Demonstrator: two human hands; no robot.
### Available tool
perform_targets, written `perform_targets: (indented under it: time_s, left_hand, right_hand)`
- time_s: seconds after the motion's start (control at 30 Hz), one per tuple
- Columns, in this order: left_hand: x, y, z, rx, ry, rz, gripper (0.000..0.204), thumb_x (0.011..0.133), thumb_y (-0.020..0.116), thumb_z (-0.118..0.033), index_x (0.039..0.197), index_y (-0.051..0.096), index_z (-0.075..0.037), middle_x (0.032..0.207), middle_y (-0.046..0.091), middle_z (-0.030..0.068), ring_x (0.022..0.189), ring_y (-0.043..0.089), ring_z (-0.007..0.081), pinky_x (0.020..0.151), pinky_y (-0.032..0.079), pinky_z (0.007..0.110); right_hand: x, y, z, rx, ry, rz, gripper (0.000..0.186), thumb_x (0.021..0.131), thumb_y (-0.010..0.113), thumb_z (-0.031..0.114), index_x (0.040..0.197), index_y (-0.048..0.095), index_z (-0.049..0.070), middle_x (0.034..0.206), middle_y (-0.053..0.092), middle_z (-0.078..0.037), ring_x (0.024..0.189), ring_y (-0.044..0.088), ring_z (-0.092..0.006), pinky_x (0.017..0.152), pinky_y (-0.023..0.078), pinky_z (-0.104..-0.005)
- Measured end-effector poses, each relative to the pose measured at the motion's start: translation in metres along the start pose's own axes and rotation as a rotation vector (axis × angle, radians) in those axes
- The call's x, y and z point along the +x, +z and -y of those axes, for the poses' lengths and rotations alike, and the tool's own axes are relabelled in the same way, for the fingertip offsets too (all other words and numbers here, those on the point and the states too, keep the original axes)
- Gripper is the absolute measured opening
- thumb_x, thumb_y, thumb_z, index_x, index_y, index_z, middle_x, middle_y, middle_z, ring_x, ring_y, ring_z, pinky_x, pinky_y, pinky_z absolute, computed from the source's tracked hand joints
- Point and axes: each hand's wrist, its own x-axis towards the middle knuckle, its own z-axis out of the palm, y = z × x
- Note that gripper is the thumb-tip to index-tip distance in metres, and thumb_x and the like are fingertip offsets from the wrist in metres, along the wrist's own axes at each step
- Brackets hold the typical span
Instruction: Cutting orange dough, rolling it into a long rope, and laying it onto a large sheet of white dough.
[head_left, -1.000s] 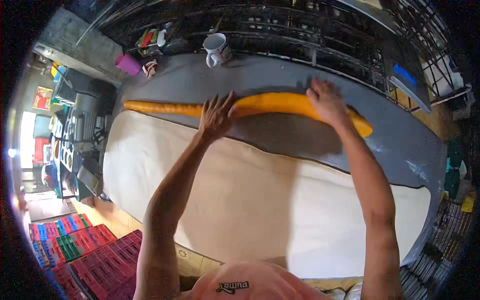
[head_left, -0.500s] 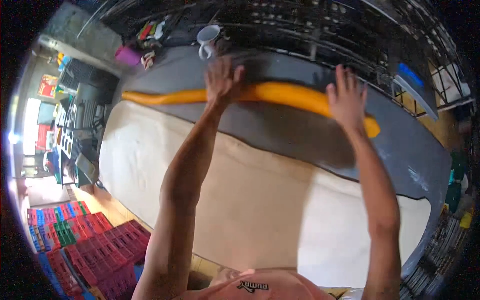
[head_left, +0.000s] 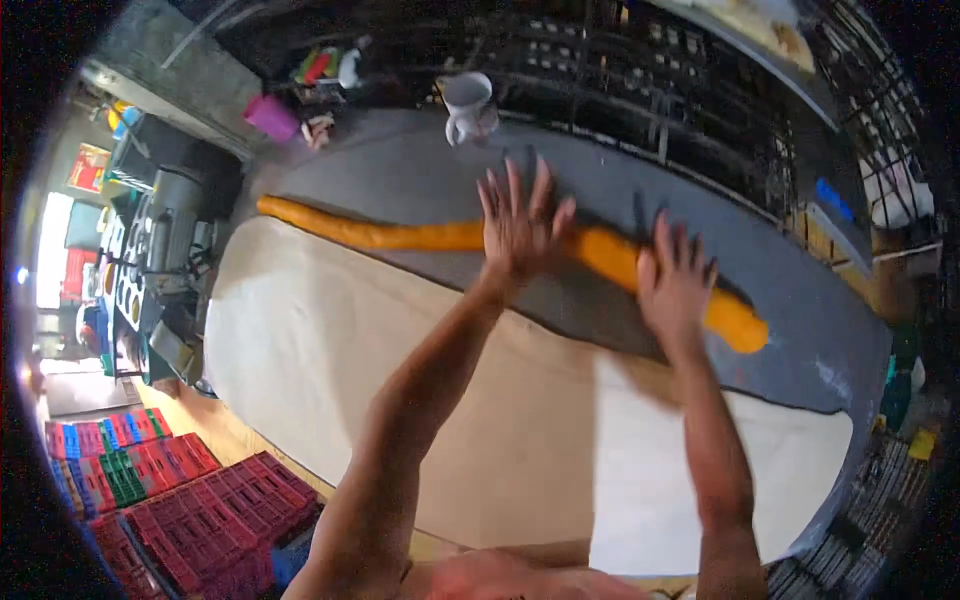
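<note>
A long orange rope of what looks like dough lies across the grey tabletop, thicker toward its right end. Over its middle, my left hand rests flat with fingers spread and pointing away from me. Farther right on the same rope, my right hand is also spread, palm down. Both hide the stretches of rope under them. On the near side, a broad cream-coloured sheet, seemingly rolled-out dough, covers much of the table, its far edge running beside the rope.
A white pitcher stands at the table's far edge, with a pink cup farther left. Dark metal racks line the back. Stacked red, blue and green plastic crates fill the lower left.
The rope's right part has shifted nearer to me, with my right hand on it. My left hand has moved right and closer, so the hands are nearer each other. The view has also shifted slightly.
</note>
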Motion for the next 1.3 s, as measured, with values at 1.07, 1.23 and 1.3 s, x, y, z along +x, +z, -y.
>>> perform_targets:
  time_s: [1.07, 1.23, 1.3]
  left_hand:
    - [-0.159, -0.037, -0.159, -0.039, 0.05, 0.365, 0.071, 0.11, 0.056, -0.045, 0.172, 0.031, -0.023, 0.174, 0.022, 0.0307, 0.157, 0.021, 0.0609, 0.127, 0.015, 0.072]
    - [-0.013, 0.046, -0.137, 0.245, -0.07, 0.043, 0.077, 0.111, 0.042, -0.058, 0.171, 0.03, -0.009, 0.166, 0.037, 0.036, 0.151, 0.034, 0.0594, 0.129, 0.017, 0.067]
    - [0.043, 0.057, -0.104, 0.296, -0.157, -0.206, 0.083, 0.111, 0.035, -0.062, 0.169, 0.031, -0.003, 0.165, 0.041, 0.0329, 0.151, 0.036, 0.0554, 0.13, 0.019, 0.063]
  right_hand:
    - [-0.108, -0.007, -0.228, 0.321, -0.454, 0.094, 0.062, 0.105, 0.06, 0.033, 0.162, 0.048, 0.01, 0.168, 0.043, -0.025, 0.156, 0.037, -0.0469, 0.129, 0.026, -0.0626]
    - [-0.036, -0.005, -0.238, -0.043, -0.3, -0.182, 0.066, 0.108, 0.055, 0.035, 0.168, 0.039, 0.012, 0.173, 0.037, -0.02, 0.157, 0.036, -0.0457, 0.129, 0.023, -0.0656]
    - [0.033, 0.005, -0.235, -0.028, -0.212, -0.275, 0.062, 0.109, 0.053, 0.033, 0.167, 0.041, 0.015, 0.172, 0.041, -0.016, 0.155, 0.04, -0.0422, 0.128, 0.025, -0.0646]
